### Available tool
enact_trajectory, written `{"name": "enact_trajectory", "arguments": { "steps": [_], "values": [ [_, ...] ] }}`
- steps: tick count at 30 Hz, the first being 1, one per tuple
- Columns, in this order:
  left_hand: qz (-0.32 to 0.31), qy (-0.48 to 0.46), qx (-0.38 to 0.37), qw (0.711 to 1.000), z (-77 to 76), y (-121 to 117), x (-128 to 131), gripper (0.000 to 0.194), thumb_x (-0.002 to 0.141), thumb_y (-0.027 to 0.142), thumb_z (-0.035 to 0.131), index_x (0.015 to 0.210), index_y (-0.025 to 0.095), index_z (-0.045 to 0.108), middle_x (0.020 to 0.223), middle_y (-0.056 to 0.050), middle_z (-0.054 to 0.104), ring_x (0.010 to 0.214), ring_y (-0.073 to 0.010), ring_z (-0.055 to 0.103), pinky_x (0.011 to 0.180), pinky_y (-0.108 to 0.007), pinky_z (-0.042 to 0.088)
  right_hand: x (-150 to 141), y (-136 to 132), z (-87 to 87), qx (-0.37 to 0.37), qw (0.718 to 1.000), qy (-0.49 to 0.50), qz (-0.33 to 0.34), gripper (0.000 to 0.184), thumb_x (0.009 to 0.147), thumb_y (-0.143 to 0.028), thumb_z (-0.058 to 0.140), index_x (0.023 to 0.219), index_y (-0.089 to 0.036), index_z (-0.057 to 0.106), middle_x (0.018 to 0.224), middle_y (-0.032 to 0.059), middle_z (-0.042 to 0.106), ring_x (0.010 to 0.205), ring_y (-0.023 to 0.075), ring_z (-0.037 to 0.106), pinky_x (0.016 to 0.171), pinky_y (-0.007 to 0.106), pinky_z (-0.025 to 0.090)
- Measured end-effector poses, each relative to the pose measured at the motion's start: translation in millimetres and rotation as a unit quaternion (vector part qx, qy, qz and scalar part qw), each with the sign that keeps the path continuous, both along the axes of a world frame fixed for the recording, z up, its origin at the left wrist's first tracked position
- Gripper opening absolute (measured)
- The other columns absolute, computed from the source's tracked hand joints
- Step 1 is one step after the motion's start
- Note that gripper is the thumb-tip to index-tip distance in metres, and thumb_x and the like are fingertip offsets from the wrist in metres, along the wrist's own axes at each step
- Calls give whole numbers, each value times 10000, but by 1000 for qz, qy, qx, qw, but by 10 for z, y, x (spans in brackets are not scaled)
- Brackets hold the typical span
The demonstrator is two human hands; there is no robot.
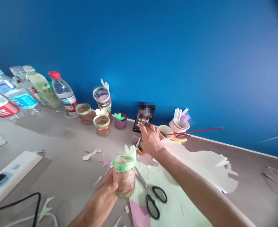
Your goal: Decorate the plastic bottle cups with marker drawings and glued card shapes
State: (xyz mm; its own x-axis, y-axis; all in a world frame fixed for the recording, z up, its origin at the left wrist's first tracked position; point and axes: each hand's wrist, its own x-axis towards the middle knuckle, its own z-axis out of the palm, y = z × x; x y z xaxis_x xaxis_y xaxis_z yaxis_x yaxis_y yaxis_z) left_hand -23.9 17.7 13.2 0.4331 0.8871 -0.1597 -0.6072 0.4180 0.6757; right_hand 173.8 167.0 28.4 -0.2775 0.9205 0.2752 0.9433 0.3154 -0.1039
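Observation:
My left hand [104,195] is closed around a small clear jar [124,179] with brown and green paint. Its rim is green, and a pale green paper cutout [130,152] stands up at the rim's far side. Farther off, my right hand [150,138] grips a slim pen [139,141] while its fingers reach to the phone [137,125], which leans against the wall with a lit, partly blurred screen. Whether a fingertip touches the screen I cannot tell. Scissors [147,189] with black handles lie partly behind the jar, on light green paper [176,208].
Painted jars [84,115] and a purple pot [121,121] stand by the wall. Bottles [63,94] crowd the left, above a power strip [18,176]. Paper cups [166,130], one holding a red stick [200,130], stand right of the phone. White paper [200,160] and scraps lie about.

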Motion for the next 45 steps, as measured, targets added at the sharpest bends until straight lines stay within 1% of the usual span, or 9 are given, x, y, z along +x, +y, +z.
{"name": "enact_trajectory", "arguments": {
  "steps": [5, 8, 12, 18, 22, 29, 37, 40, 45],
  "values": [
    [-2, -11, 4, 1000, -53, -3, -19, 386, 880, 373, 604, 1234, 239, 677, 1266, -111, 657, 1197, -321, 530, 1013, -436, 368, -7, 34, -4, -1, 1000, -7, -6, 494, 902, -390, 583, 1327, -147, 517, 1217, 154, 654, 1150, 347, 439, 899, 427, 330],
    [-6, -18, 8, 1000, -59, -5, -17, 400, 893, 358, 585, 1267, 238, 656, 1312, -110, 641, 1248, -325, 509, 1024, -430, 364, -10, 37, 16, -4, 1000, -8, -7, 487, 902, -382, 585, 1319, -137, 526, 1203, 157, 658, 1149, 348, 440, 904, 427, 327],
    [-5, -25, 9, 1000, -38, -5, -10, 408, 885, 358, 603, 1269, 229, 649, 1298, -105, 649, 1212, -307, 534, 1005, -403, 380, -4, -32, 45, -10, 1000, 1, 1, 450, 905, -391, 583, 1286, -154, 544, 1170, 145, 665, 1147, 336, 440, 904, 423, 329],
    [-8, -14, 8, 1000, 3, 1, -4, 425, 864, 379, 632, 1251, 206, 659, 1253, -117, 661, 1134, -295, 565, 932, -381, 407, 33, -190, 50, -64, 998, -10, 18, 377, 899, -436, 582, 1179, -185, 601, 1009, 133, 676, 1075, 328, 475, 862, 411, 347],
    [-5, -13, 10, 1000, 10, 7, 1, 410, 858, 384, 638, 1227, 208, 675, 1231, -112, 669, 1103, -279, 568, 904, -362, 408, 24, -201, 60, -81, 996, -13, 16, 391, 892, -431, 591, 1188, -176, 602, 1022, 143, 672, 1062, 329, 497, 871, 414, 350],
    [-1, -9, 4, 1000, -11, -11, -3, 410, 866, 371, 628, 1239, 204, 664, 1138, -104, 678, 1040, -261, 574, 867, -351, 414, -27, -185, 49, -80, 997, -9, 9, 429, 909, -428, 558, 1241, -158, 578, 1076, 153, 674, 1069, 331, 518, 886, 423, 351],
    [-9, -18, 6, 1000, 1, 4, -5, 422, 866, 379, 631, 1245, 196, 655, 1131, -109, 672, 1009, -245, 566, 846, -336, 414, 1, -211, 18, -79, 997, -17, 6, 454, 878, -461, 548, 1210, -152, 583, 1039, 155, 672, 1073, 345, 507, 901, 438, 339],
    [-6, -19, 8, 1000, -21, 4, -7, 417, 867, 373, 628, 1239, 185, 654, 1138, -115, 669, 1017, -251, 563, 865, -350, 411, -7, -213, 22, -84, 996, -29, 9, 458, 855, -429, 559, 1213, -144, 575, 1043, 161, 668, 1074, 346, 497, 905, 435, 333],
    [-10, -19, 5, 1000, -52, -18, -16, 403, 871, 371, 623, 1231, 194, 660, 1146, -112, 672, 1029, -252, 561, 887, -360, 408, -42, -218, 37, -99, 993, -61, 12, 416, 828, -273, 533, 1224, -151, 563, 1071, 166, 662, 1109, 345, 478, 916, 430, 315]
  ]
}}
